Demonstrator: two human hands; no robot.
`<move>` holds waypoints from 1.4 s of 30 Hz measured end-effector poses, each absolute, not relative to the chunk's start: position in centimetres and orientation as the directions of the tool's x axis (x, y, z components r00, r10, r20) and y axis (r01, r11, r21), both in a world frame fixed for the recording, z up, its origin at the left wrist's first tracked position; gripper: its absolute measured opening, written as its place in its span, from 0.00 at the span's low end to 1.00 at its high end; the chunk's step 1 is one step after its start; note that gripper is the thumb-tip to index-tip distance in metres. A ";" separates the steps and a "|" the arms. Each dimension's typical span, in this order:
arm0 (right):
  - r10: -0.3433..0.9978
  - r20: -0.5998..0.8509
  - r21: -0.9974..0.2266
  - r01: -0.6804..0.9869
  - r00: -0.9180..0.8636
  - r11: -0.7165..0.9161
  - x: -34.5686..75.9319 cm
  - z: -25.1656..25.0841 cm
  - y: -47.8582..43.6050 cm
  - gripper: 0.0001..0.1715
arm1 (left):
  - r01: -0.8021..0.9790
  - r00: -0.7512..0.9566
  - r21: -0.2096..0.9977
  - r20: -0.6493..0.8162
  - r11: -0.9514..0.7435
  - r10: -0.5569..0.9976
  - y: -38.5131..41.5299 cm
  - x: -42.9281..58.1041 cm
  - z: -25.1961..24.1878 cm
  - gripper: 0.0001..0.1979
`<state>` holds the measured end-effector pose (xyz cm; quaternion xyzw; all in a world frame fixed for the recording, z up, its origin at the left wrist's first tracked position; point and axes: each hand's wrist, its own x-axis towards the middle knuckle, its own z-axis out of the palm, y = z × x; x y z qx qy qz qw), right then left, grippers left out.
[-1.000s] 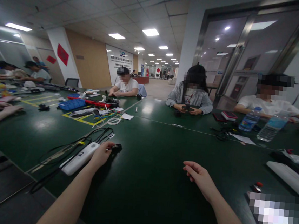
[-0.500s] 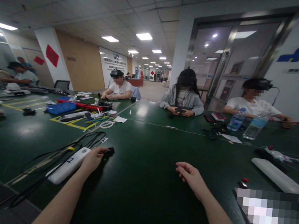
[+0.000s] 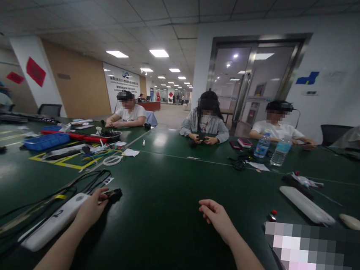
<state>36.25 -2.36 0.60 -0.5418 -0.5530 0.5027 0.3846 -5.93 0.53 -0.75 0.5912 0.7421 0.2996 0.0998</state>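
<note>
My left hand [image 3: 92, 208] is closed on a small dark object [image 3: 114, 195], gripping its near end between thumb and fingers just above the green table. The object is too dark and blurred for its kind to be told. Beside that wrist lies a white power strip [image 3: 52, 224] marked with a 2, black cables [image 3: 94, 177] running around it. My right hand [image 3: 216, 218] hovers over the table to the right, fingers loosely bent and a little apart, nothing visible in them.
Right of me are a pixelated screen [image 3: 311, 258], a small red-topped item [image 3: 272, 215] and a long white case [image 3: 307, 205]. Two water bottles [image 3: 281, 151] stand farther back. A blue tray [image 3: 47, 141] sits at left near loose wires. Several people sit around the table.
The view has turned right and tilted up a little, so the scene sits farther left. My left hand still grips the dark object, which appears slightly turned. My right hand's fingers have curled slightly.
</note>
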 end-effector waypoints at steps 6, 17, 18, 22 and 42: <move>0.986 -0.124 -0.971 0.217 -0.113 -0.097 36.2 0.7 -2.4 0.14 | 0.856 -0.261 0.503 0.223 0.119 0.939 0.1 -5.3 -0.2 0.17; 0.988 -0.101 -0.981 0.180 -0.119 -0.079 36.4 0.8 -2.7 0.14 | 0.842 0.029 0.529 0.150 -0.105 0.988 0.3 4.3 0.0 0.17; 0.988 -0.101 -0.983 0.168 -0.119 -0.080 36.4 0.8 -2.7 0.14 | 0.828 0.075 0.541 0.153 -0.147 0.985 0.2 5.9 0.0 0.18; 0.993 -0.078 -0.995 0.069 -0.093 -0.072 36.4 0.5 -2.6 0.14 | 0.746 0.261 0.605 0.122 -0.280 0.958 -0.6 12.8 0.0 0.19; 0.993 -0.008 -0.971 0.239 -0.119 0.021 36.6 1.6 -2.8 0.14 | 0.537 0.495 0.782 0.010 -0.316 0.869 -2.7 16.2 1.0 0.20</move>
